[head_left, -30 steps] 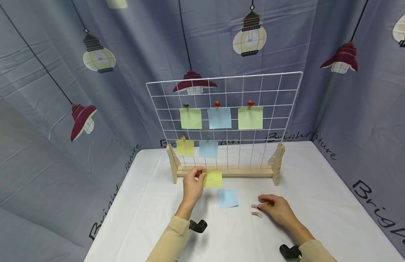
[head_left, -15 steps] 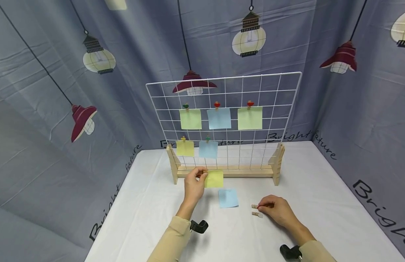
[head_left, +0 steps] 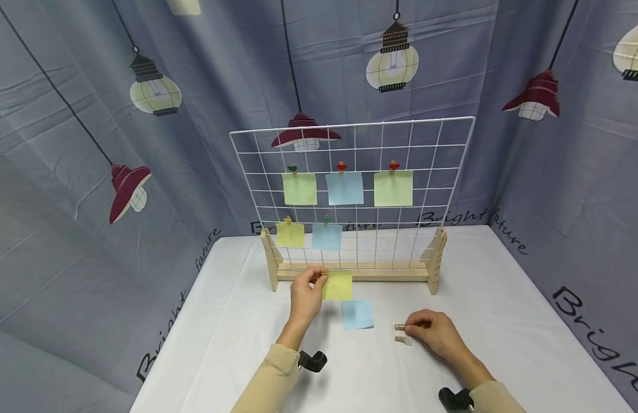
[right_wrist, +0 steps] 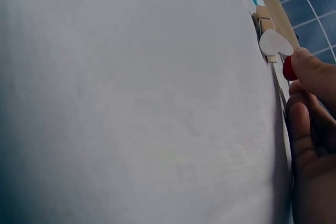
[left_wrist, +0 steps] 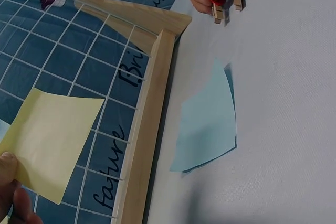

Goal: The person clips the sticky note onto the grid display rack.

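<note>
My left hand [head_left: 306,293] pinches a yellow sticky note [left_wrist: 55,142] by its left edge, in front of the grid's wooden base. Over at the right, my right hand [head_left: 436,331] pinches a small wooden clothespin with a red heart [left_wrist: 217,9] between thumb and fingers, low over the tabletop. Close beside it lies a second clothespin with a white heart [right_wrist: 275,43]. A blue sticky note [head_left: 357,314] lies on the table between the hands, its edges lifted a little. The left wrist view shows only the left fingertips.
A white wire grid [head_left: 422,158] stands in a wooden base [head_left: 381,272] at the back. Clothespins hold green [head_left: 300,189], blue [head_left: 345,188] and yellow notes [head_left: 290,235] on it. Patterned curtains [head_left: 195,143] surround the white table [head_left: 205,321].
My right fingers have closed on the red-heart clothespin, whose heart they now mostly cover in the head view. The left hand with the yellow note has shifted slightly right.
</note>
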Demonstrator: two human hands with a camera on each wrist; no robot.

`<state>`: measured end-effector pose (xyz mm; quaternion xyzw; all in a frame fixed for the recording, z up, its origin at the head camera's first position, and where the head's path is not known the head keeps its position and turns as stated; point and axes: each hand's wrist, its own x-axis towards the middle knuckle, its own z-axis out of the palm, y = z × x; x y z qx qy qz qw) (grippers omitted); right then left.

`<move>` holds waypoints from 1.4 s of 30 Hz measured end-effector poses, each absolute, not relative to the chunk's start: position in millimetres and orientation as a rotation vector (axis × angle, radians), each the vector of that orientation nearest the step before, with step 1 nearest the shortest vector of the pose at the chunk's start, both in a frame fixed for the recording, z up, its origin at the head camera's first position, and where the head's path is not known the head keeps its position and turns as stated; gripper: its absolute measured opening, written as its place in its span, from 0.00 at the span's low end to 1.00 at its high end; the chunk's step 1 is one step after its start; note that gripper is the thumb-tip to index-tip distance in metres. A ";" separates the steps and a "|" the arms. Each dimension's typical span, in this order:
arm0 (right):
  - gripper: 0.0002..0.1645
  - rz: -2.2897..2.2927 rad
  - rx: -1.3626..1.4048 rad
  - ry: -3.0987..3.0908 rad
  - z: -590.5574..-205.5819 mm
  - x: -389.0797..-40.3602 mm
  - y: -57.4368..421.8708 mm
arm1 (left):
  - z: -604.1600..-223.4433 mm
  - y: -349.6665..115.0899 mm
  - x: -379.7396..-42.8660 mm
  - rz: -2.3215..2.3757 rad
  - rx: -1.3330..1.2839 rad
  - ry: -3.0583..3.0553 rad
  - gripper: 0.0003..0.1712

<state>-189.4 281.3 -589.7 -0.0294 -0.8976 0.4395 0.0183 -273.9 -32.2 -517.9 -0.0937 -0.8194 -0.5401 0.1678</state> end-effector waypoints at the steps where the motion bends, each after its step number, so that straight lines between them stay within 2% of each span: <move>1: 0.03 1.373 -0.101 -2.787 -589.1 -189.2 281.7 | -518.1 -32.3 -273.8 -1.535 -0.264 -2.334 0.07; 11: 0.06 1.420 -0.157 -2.788 -579.3 -193.2 288.0 | -512.8 -31.9 -275.5 -1.558 -0.260 -2.315 0.07; 17: 0.06 1.601 -0.168 -2.721 -581.3 -193.9 285.6 | -512.0 -31.5 -274.9 -1.558 -0.254 -2.312 0.08; 24: 0.06 1.611 -0.104 -2.706 -581.6 -192.4 281.9 | -512.5 -30.2 -273.8 -1.544 -0.264 -2.308 0.08; 33: 0.09 1.606 0.015 -2.656 -563.9 -195.1 277.3 | -509.7 -28.9 -274.7 -1.536 -0.292 -2.303 0.09; 42: 0.12 1.665 0.020 -2.619 -551.3 -197.9 273.0 | -507.5 -27.8 -275.9 -1.537 -0.287 -2.307 0.09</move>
